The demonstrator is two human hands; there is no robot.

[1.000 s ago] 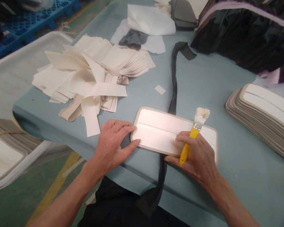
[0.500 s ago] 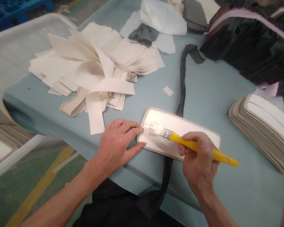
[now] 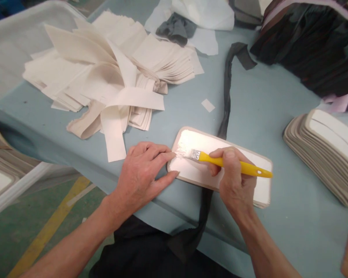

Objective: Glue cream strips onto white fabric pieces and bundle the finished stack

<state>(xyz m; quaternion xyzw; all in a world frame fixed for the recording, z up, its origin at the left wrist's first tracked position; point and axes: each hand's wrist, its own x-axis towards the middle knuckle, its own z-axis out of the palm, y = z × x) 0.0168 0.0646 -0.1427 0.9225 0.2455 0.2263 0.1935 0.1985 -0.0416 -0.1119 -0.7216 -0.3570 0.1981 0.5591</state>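
Note:
A flat white panel (image 3: 205, 143) with rounded corners and a beige border lies on the table, slightly slanted. My left hand (image 3: 145, 170) grips its left end, the thumb at the near corner and the forefinger on the end. In my right hand (image 3: 234, 181) is a paintbrush (image 3: 204, 156) with a yellow handle and metal ferrule, fingers closed around the handle. Its pale bristles touch the panel's left part, close to my left fingertips. A whitish wet-looking film shows there. Beneath the panel runs a black fabric strip (image 3: 226, 88), partly hidden by it.
Loose cream strips (image 3: 84, 77) are heaped at the left on the blue-grey table (image 3: 258, 108). On the right stands a stack of similar panels (image 3: 321, 154). Dark gathered fabric (image 3: 304, 46) fills the back right. A white bin (image 3: 14, 58) stands beyond the left edge. One small paper scrap (image 3: 208, 105) lies mid-table.
My right hand and the paintbrush have shifted left and slightly away from me, the bristles now nearer my left fingers. My left hand stays at the panel's end. The view has moved slightly.

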